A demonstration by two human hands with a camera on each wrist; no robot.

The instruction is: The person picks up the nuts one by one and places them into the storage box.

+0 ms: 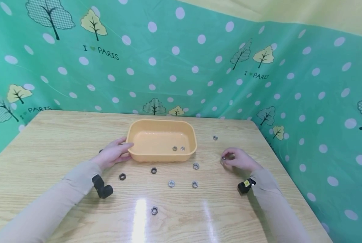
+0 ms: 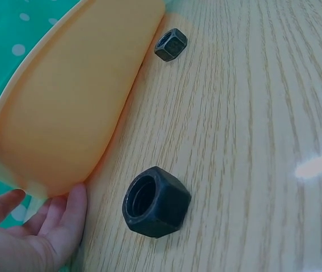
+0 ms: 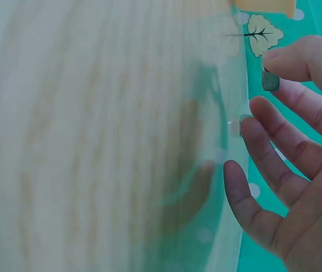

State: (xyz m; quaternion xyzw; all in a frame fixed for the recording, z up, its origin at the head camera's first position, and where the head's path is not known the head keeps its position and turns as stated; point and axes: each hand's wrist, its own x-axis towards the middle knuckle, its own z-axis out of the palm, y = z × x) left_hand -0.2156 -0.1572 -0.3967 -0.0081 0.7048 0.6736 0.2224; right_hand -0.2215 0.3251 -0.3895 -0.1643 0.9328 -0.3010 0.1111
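Note:
At its left end, my left hand [image 1: 115, 153] holds an orange plastic tray [image 1: 159, 157], one finger over the rim and the others against the outer wall. Two nuts [image 1: 175, 148] lie inside on the tray's floor. To the right of the tray, my right hand [image 1: 238, 159] pinches a small metal hex nut [image 3: 270, 80] between thumb and forefinger, low over the table. Its other fingers are spread, as the right wrist view shows. Beside the left hand, a dark hex nut [image 2: 156, 202] lies on the wood, with another dark nut [image 2: 171, 45] close to the tray's side.
Silver nuts [image 1: 171, 184] lie scattered in front of the tray on the wooden table [image 1: 87, 219]. One nut [image 1: 215, 137] sits beyond the right hand, another [image 1: 154, 210] nearer the front. A green dotted cloth [image 1: 175, 64] hangs behind and along the right.

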